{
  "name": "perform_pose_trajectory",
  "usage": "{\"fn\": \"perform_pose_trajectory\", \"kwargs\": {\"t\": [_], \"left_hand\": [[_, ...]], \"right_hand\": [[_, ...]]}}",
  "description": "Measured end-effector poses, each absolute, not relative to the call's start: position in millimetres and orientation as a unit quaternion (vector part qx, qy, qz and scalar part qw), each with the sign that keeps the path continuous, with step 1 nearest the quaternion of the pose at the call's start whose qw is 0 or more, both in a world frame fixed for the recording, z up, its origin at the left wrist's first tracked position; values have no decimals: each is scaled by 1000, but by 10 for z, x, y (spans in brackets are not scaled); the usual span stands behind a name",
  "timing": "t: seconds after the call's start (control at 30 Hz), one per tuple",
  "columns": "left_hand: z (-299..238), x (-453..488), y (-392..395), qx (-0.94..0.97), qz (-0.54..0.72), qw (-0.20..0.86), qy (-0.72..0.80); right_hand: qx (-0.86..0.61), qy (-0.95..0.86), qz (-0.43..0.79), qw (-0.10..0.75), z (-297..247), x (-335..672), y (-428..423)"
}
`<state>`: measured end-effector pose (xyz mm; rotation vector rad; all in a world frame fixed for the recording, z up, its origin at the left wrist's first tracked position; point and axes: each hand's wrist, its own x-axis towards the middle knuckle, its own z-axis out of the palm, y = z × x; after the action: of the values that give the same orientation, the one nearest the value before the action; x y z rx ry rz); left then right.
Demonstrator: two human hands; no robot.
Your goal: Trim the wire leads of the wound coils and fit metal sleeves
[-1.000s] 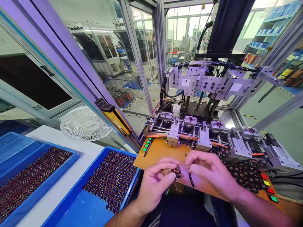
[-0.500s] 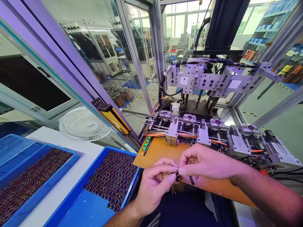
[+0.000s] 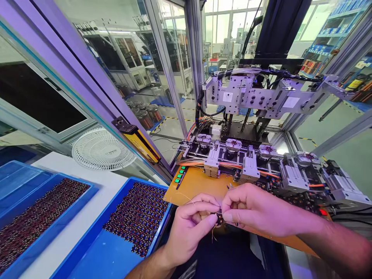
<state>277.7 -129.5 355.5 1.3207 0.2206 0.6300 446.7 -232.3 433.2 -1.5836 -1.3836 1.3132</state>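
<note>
My left hand [image 3: 190, 226] pinches a small dark wound coil [image 3: 219, 219] between thumb and fingers, just in front of the orange panel [image 3: 200, 185]. Thin copper wire ends stick out of the coil, up to the left and down below it. My right hand [image 3: 255, 209] meets it from the right, fingers closed in a pinch at the coil's edge, with a black tool tucked under its fingers. Both hands hover low in the middle, touching at the coil.
A blue tray [image 3: 128, 232] of several small coils lies at my left; a second blue tray [image 3: 31, 215] is further left. Behind the panel a winding machine [image 3: 261, 162] has a row of fixtures. A white fan [image 3: 101, 150] and yellow sensor bar [image 3: 139, 145] stand behind glass.
My right hand came in from the right and closed on the coil held by my left hand. The left hand stayed almost still. The view shifted slightly.
</note>
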Motion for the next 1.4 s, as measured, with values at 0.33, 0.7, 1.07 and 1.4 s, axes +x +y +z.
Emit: {"fn": "perform_pose_trajectory", "kwargs": {"t": [0.33, 0.7, 1.07, 1.4], "left_hand": [[3514, 2787, -1300, 535, 248, 801, 104], [3608, 2865, -1318, 516, 232, 822, 73], [3664, 2855, -1309, 594, 282, 748, 88], [3637, 2835, -1310, 593, 297, 745, 76]], "right_hand": [[-610, -602, 390, 338, 4270, 4409, -2454], [-642, -593, 335, 352, 4199, 4376, -2545], [-588, -709, -22, 389, 4046, 4330, -2628], [-552, -734, -48, 392, 3974, 4289, -2541]]}}
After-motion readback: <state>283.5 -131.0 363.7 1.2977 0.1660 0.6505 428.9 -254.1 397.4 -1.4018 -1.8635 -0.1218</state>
